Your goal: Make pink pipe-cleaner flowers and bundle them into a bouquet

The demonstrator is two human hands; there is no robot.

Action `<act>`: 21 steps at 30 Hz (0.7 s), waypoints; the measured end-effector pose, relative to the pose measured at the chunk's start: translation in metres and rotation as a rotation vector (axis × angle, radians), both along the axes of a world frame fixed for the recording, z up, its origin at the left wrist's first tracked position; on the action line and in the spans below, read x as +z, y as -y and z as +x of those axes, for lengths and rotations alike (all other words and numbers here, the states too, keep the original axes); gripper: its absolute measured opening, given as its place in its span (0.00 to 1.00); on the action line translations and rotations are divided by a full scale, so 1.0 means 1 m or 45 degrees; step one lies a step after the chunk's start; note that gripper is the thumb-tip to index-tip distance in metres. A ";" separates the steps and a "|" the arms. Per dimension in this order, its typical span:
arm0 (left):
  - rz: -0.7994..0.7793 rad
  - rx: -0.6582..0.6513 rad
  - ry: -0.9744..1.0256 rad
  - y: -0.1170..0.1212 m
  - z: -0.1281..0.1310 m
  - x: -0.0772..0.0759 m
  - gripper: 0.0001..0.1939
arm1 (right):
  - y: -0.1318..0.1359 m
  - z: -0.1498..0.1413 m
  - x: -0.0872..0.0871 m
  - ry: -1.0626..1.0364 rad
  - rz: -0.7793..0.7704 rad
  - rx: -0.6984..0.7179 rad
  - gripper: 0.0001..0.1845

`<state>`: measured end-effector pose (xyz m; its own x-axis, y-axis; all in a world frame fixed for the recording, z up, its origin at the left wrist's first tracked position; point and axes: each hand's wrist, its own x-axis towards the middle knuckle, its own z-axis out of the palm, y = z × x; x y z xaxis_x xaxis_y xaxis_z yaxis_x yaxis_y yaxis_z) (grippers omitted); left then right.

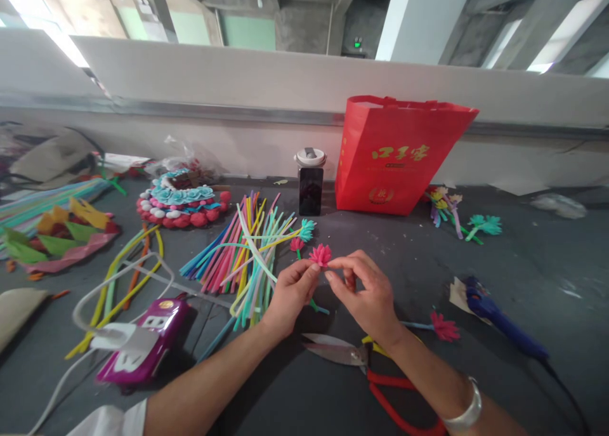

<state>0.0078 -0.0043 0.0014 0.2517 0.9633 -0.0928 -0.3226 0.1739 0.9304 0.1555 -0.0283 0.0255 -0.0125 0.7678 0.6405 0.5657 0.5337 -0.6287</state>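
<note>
Between my hands is a pink pipe-cleaner flower [320, 254]. My left hand [294, 293] pinches its base between thumb and fingers. My right hand [364, 290] is at the flower's right side, its index fingertip at the petals and its thumb held apart; whether it grips a petal I cannot make out. Below my hands lie scissors [340, 350] with red handles, partly under my right forearm. A pink flower on a blue stem [445, 327] lies right of that forearm. Bundled colourful pipe cleaners [238, 245] are spread left of my hands, with a turquoise flower [307, 230] at their edge.
A purple power strip [159, 334] with a white plug and cable sits at the left front. A blue hot glue gun [504, 325] lies at the right. A phone [311, 191] leans upright before a cup, beside a red bag [399, 157]. Flower garlands [183, 201] stand back left.
</note>
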 end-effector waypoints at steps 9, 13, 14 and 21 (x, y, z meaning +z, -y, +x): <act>0.092 -0.043 -0.090 0.003 0.002 0.000 0.18 | -0.002 -0.001 -0.003 0.017 -0.036 0.013 0.04; 0.114 -0.037 -0.120 0.006 0.002 0.001 0.18 | -0.003 0.000 -0.003 -0.024 -0.072 0.008 0.04; 0.119 -0.036 -0.124 0.006 0.002 0.002 0.18 | -0.003 0.000 -0.003 -0.036 -0.080 0.010 0.04; 0.150 -0.028 -0.163 0.006 0.002 0.000 0.17 | -0.003 -0.001 -0.002 -0.059 -0.094 0.028 0.06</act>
<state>0.0098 -0.0101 0.0016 0.2666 0.9637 -0.0126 -0.1973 0.0673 0.9780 0.1542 -0.0255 0.0236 -0.0012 0.8128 0.5826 0.5238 0.4968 -0.6920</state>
